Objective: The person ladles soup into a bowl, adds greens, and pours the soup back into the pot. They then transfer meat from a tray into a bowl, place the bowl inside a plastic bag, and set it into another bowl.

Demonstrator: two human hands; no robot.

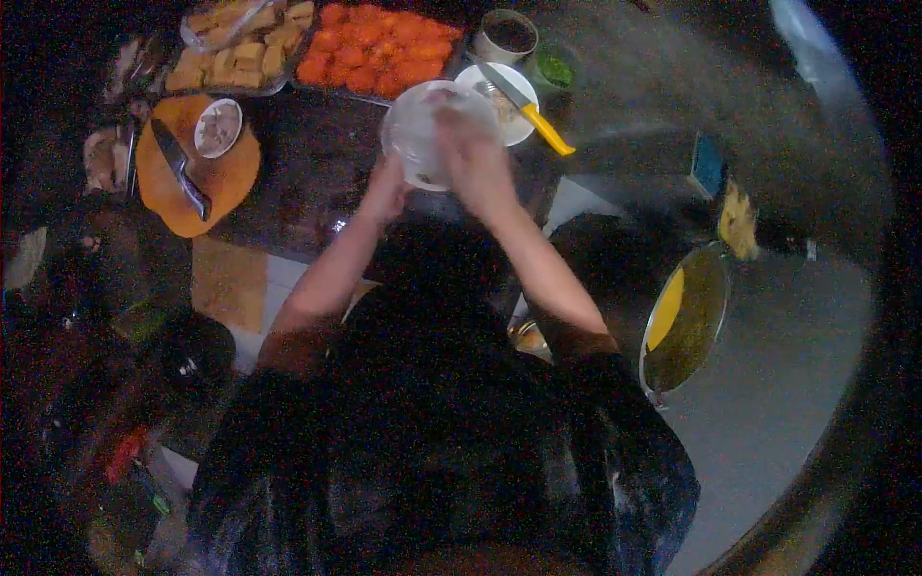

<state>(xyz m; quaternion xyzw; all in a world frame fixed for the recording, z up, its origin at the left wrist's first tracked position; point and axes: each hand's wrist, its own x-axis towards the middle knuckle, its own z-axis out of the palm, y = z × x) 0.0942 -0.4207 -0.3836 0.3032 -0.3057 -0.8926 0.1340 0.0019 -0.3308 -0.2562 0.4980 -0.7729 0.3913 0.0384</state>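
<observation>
A whitish, translucent round bowl is held over the dark counter in front of me. My left hand grips its near left side. Blurred by motion, my right hand lies over the bowl's right part, and its fingers cannot be made out clearly. Just behind the bowl sits a white plate with a knife with a yellow handle laid across it. What the bowl contains is too blurred to tell.
An orange cutting board at left carries a dark knife and a small white bowl. Behind are a tray of orange-red pieces, tan blocks, a cup and chopped greens. A large pan stands right.
</observation>
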